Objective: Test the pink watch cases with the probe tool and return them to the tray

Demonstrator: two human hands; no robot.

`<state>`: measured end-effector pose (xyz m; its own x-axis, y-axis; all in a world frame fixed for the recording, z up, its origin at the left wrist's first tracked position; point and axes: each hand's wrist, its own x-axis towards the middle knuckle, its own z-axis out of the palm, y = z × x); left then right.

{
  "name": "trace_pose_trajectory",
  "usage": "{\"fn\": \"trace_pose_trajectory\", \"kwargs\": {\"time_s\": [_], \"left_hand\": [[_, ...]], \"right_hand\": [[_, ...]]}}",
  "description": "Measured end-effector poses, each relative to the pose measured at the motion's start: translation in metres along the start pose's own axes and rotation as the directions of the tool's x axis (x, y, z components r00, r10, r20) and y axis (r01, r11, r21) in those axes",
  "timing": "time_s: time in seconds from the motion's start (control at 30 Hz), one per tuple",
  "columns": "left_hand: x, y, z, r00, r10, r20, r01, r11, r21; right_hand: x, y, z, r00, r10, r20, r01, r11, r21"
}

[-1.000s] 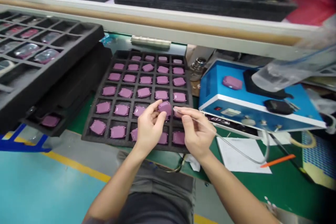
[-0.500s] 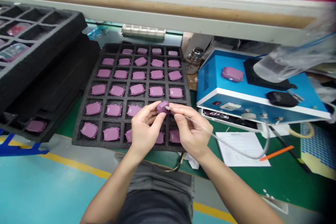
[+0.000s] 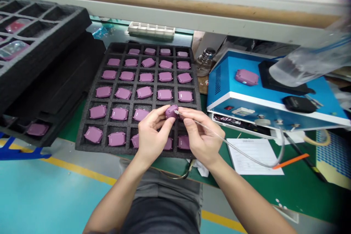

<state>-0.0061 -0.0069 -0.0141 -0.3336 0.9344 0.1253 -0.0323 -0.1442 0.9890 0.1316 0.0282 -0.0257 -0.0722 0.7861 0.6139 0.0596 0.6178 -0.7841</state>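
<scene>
Between the fingertips of my left hand (image 3: 153, 131) is a purple watch case (image 3: 171, 111), turned partly on its side. My right hand (image 3: 204, 133) pinches the tip end of a thin clear tube (image 3: 241, 153), whose pale tip meets the case's edge; whether it touches or goes in, I cannot tell. From there the tube curves down and back up to the front of a blue box machine (image 3: 219, 102). Below both hands lies a black foam tray (image 3: 106, 122) with rows of similar purple cases in its compartments. My hands hide some of its front compartments.
Another purple case (image 3: 246, 77) and a black block (image 3: 298, 104) lie on the machine. A glass bottle (image 3: 205, 62) stands beside it. In front are a printed sheet (image 3: 252, 153) and an orange stick (image 3: 292, 161). Stacked foam trays (image 3: 63, 36) rise at left; a shelf edge (image 3: 170, 11) crosses above.
The view has shifted slightly, so the machine appears a little further right. Both hands keep the same hold, with the tube tip still at the purple case.
</scene>
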Motion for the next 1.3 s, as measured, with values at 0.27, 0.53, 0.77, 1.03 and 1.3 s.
{"fn": "trace_pose_trajectory", "kwargs": {"time_s": [0.27, 0.53, 0.77, 1.03, 1.3], "left_hand": [[0.000, 0.001, 0.000, 1.000, -0.007, -0.008, 0.007, 1.000, 0.026], [0.005, 0.002, -0.001, 0.999, 0.040, -0.029, -0.038, 0.998, 0.052], [0.010, 0.002, -0.001, 0.997, 0.053, -0.052, -0.048, 0.993, 0.104], [0.009, 0.003, 0.000, 0.996, 0.056, -0.070, -0.047, 0.992, 0.119], [0.010, 0.003, 0.000, 0.997, 0.053, -0.064, -0.045, 0.993, 0.113]], "right_hand": [[-0.001, 0.001, 0.000, 0.999, 0.032, 0.009, -0.032, 0.999, -0.024], [0.007, -0.001, 0.002, 1.000, 0.012, 0.007, -0.012, 1.000, 0.000], [0.016, -0.002, 0.003, 1.000, -0.023, -0.004, 0.023, 1.000, -0.008], [0.016, -0.001, 0.004, 1.000, -0.017, -0.014, 0.018, 0.999, 0.026], [0.018, -0.003, 0.003, 1.000, -0.022, -0.010, 0.022, 1.000, -0.015]]}}
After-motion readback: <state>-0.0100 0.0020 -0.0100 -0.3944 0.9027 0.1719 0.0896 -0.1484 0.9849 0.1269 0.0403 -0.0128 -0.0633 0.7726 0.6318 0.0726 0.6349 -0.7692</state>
